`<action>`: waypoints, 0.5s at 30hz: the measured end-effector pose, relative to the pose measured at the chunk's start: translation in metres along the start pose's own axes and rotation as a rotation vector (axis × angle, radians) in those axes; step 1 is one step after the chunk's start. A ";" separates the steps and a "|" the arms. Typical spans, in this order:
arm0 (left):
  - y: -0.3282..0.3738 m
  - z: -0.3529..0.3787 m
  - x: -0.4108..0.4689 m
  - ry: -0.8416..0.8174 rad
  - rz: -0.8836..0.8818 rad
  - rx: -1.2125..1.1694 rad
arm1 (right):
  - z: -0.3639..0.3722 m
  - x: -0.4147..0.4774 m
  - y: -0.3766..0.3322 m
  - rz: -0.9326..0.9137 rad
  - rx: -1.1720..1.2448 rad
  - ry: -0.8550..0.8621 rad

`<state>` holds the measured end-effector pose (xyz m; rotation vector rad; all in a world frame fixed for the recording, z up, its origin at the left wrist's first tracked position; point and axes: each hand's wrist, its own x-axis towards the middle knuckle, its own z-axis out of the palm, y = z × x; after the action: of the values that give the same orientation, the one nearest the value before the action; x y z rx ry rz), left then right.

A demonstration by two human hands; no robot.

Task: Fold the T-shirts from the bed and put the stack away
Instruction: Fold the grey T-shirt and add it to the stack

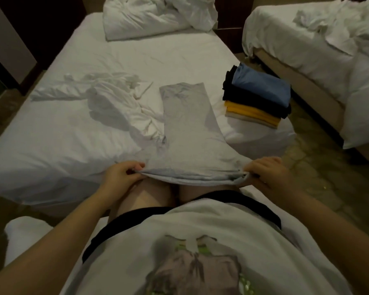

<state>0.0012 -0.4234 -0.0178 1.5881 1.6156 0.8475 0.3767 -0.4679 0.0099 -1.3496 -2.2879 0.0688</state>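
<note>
A light grey T-shirt (189, 128), folded into a long narrow strip, lies on the white bed (162, 54) and reaches to its near edge. My left hand (120, 174) pinches the strip's near left corner. My right hand (264, 174) pinches its near right corner, lifting that end slightly off the mattress. A stack of folded T-shirts (257, 96), blue on top, then black, yellow and beige, sits on the bed's right corner. A crumpled white shirt (107, 101) lies to the left of the grey strip.
A bunched white duvet (158, 15) lies at the head of the bed. A second bed (320, 39) with rumpled white linen stands to the right across a narrow strip of tiled floor (320, 167). Dark furniture (11, 43) lines the left wall.
</note>
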 end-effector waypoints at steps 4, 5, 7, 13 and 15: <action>-0.007 0.005 -0.008 0.013 0.047 0.025 | 0.003 -0.021 -0.007 0.001 0.090 -0.110; -0.008 0.006 -0.007 0.021 0.057 0.035 | 0.000 -0.022 -0.007 0.039 0.163 -0.141; -0.010 0.007 -0.006 0.029 0.079 0.050 | -0.006 -0.016 -0.007 0.125 0.273 -0.139; -0.008 0.011 -0.005 0.024 0.112 0.128 | 0.003 0.035 -0.038 0.156 0.344 -0.123; -0.009 0.010 -0.005 0.021 0.117 0.152 | 0.013 0.045 -0.046 0.102 0.293 -0.166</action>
<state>0.0047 -0.4293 -0.0298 1.7997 1.6477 0.8204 0.3158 -0.4508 0.0280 -1.3449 -2.2304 0.5462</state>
